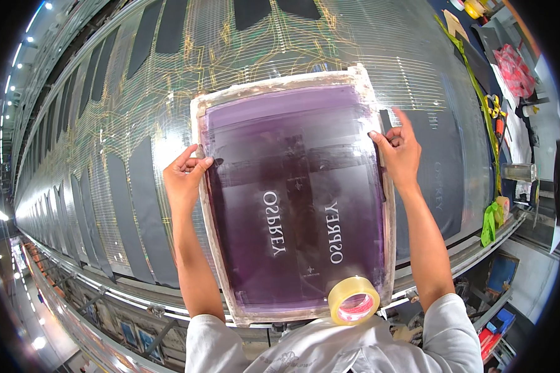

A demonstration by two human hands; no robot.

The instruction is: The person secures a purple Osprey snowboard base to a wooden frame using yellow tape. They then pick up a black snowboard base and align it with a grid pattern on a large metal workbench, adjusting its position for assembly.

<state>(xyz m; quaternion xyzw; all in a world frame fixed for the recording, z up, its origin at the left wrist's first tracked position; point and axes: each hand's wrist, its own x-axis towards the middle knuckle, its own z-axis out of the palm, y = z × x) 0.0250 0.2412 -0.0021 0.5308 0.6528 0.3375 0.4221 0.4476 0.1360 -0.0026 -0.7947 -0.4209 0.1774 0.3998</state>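
A screen printing frame [298, 233] with purple-to-black mesh and a worn, whitish border is tilted up in front of me. Pale mirrored lettering shows on its mesh. My left hand [185, 176] pinches the frame's left border, thumb on the face and fingers around the edge. At the right border is my right hand [399, 149], its thumb on the edge and its index finger pointing up. Its thumb tip looks dark. A roll of clear yellowish tape [336, 303] rests at the frame's lower right corner, against my shirt.
Beneath the frame runs a long shiny table [367, 46] covered with yellow lines. Dark cut panels [124, 205] lie along it, including a large dark sheet [432, 180] at the right. Scissors [495, 107], a green strip [488, 227] and a red-and-white bundle [514, 69] lie along the right side.
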